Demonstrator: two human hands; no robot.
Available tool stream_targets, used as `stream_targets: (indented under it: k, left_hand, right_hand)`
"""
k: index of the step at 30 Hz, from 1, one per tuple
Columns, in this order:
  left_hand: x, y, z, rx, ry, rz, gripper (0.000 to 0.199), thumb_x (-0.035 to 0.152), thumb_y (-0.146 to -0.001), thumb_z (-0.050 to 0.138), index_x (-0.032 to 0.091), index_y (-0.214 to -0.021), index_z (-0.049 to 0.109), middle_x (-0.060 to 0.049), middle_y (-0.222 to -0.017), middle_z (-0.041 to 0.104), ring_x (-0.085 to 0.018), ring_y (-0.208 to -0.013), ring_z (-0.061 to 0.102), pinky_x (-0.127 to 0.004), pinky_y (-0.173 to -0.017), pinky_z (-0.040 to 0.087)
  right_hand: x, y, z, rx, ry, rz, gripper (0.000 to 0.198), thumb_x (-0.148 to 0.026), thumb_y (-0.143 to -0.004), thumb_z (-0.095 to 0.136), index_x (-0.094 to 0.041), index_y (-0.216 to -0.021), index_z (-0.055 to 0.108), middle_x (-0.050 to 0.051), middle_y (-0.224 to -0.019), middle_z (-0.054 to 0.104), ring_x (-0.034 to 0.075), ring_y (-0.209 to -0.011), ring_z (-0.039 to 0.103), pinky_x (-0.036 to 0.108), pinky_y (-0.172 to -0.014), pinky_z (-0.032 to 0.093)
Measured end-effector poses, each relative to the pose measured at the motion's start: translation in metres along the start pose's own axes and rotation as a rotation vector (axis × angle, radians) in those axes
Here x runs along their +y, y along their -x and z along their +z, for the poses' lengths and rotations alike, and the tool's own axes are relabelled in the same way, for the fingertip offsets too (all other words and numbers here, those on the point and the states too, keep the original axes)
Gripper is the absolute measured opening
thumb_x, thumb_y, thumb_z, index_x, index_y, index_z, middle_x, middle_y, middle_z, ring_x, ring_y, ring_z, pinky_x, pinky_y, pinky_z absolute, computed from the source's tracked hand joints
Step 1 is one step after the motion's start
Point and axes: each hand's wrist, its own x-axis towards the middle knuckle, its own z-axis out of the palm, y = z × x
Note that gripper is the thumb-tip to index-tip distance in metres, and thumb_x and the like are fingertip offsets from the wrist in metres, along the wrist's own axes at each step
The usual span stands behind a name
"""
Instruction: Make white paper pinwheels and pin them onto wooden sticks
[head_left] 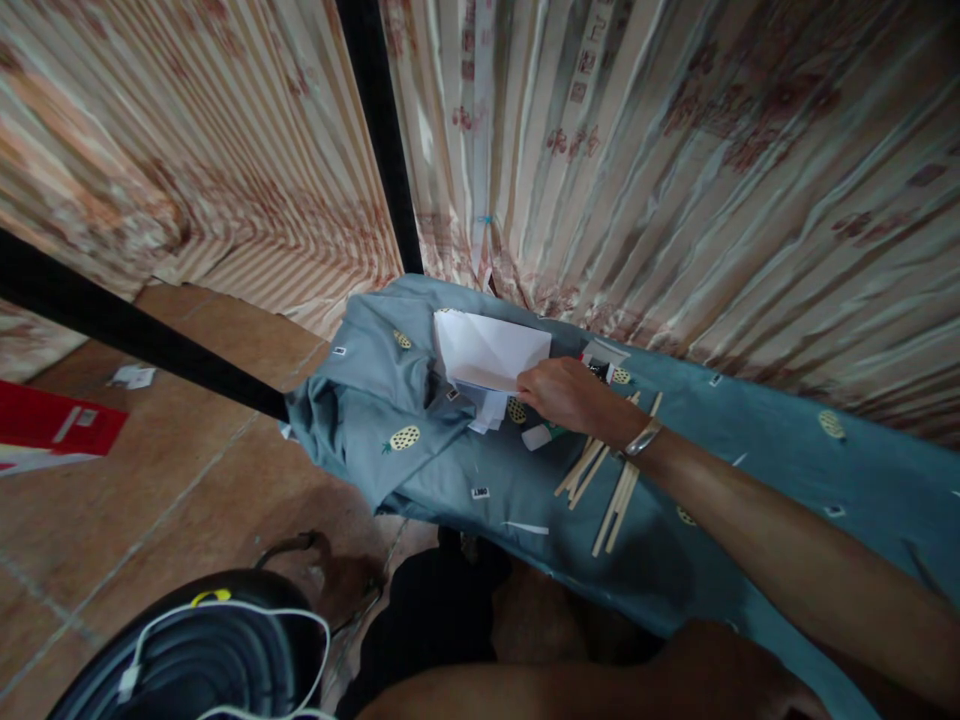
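My right hand [559,393], with a silver bracelet at the wrist, is closed in a pinch at the right end of a sheet of white paper [491,348]. Under the paper's near edge lie small white paper pieces [489,408]. Just below my right hand is a small tube or stick with a white cap [536,437] and a green body, partly covered. Several thin wooden sticks [626,490] lie beneath and beside my wrist. My left hand [739,665] is low at the bottom edge, dark and blurred; its fingers cannot be made out.
A blue-grey cloth with pineapple prints [442,485] covers the surface. A small dark and red packet [598,368] lies behind my right hand. Black poles [386,140] stand before patterned curtains [562,150]. A black round seat [225,650] with a white cable is at lower left.
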Motion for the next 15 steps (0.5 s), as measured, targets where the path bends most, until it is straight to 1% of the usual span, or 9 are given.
stream_targets:
  k: [3, 7, 9, 12, 14, 15]
  left_hand:
    - [-0.002, -0.002, -0.001, -0.028, -0.064, 0.001, 0.028, 0.024, -0.090, 0.058, 0.019, -0.116, 0.068, -0.005, -0.122, 0.072, -0.021, -0.103, 0.072, -0.023, -0.082, 0.054]
    - [-0.004, -0.004, 0.001, -0.047, -0.063, 0.018, 0.026, 0.025, -0.089, 0.059, 0.020, -0.113, 0.068, -0.004, -0.122, 0.072, -0.020, -0.102, 0.072, -0.022, -0.077, 0.053]
    - [-0.005, -0.004, 0.004, -0.028, -0.058, 0.014, 0.028, 0.023, -0.091, 0.056, 0.019, -0.116, 0.067, -0.004, -0.124, 0.071, -0.020, -0.102, 0.072, -0.022, -0.078, 0.053]
    - [-0.005, -0.005, 0.009, 0.025, -0.077, 0.007, 0.028, 0.024, -0.092, 0.054, 0.022, -0.117, 0.067, -0.002, -0.122, 0.072, -0.019, -0.099, 0.073, -0.023, -0.079, 0.053]
    - [-0.007, -0.006, 0.013, 0.037, -0.092, 0.005, 0.026, 0.025, -0.090, 0.057, 0.023, -0.115, 0.067, -0.001, -0.118, 0.074, -0.018, -0.096, 0.073, -0.023, -0.078, 0.053]
    - [-0.008, -0.007, 0.014, 0.034, -0.095, 0.000, 0.026, 0.026, -0.089, 0.060, 0.023, -0.113, 0.068, 0.000, -0.117, 0.074, -0.018, -0.095, 0.074, -0.022, -0.078, 0.053]
  right_hand:
    - [0.001, 0.001, 0.001, -0.002, -0.006, -0.002, 0.026, -0.029, -0.096, 0.052, -0.013, -0.096, 0.072, 0.014, -0.093, 0.076, 0.026, -0.091, 0.071, 0.030, -0.069, 0.043]
    - [0.004, 0.000, 0.002, -0.017, -0.077, -0.036, 0.026, -0.034, -0.095, 0.055, -0.015, -0.095, 0.073, 0.011, -0.092, 0.076, 0.024, -0.090, 0.071, 0.029, -0.068, 0.039]
    - [0.006, 0.000, 0.003, -0.031, -0.140, -0.046, 0.026, -0.035, -0.095, 0.056, -0.016, -0.095, 0.074, 0.009, -0.092, 0.077, 0.023, -0.091, 0.070, 0.028, -0.068, 0.038]
    - [0.006, 0.003, 0.004, -0.047, -0.226, -0.034, 0.028, -0.038, -0.094, 0.057, -0.016, -0.092, 0.074, 0.008, -0.090, 0.077, 0.021, -0.088, 0.070, 0.027, -0.067, 0.037]
    - [0.006, 0.004, 0.003, -0.030, -0.269, -0.025, 0.032, -0.041, -0.095, 0.055, -0.015, -0.092, 0.074, 0.009, -0.090, 0.076, 0.021, -0.086, 0.069, 0.027, -0.067, 0.038]
    - [0.007, 0.004, 0.002, 0.000, -0.276, -0.015, 0.032, -0.041, -0.095, 0.055, -0.014, -0.095, 0.073, 0.010, -0.092, 0.076, 0.021, -0.088, 0.069, 0.027, -0.070, 0.040]
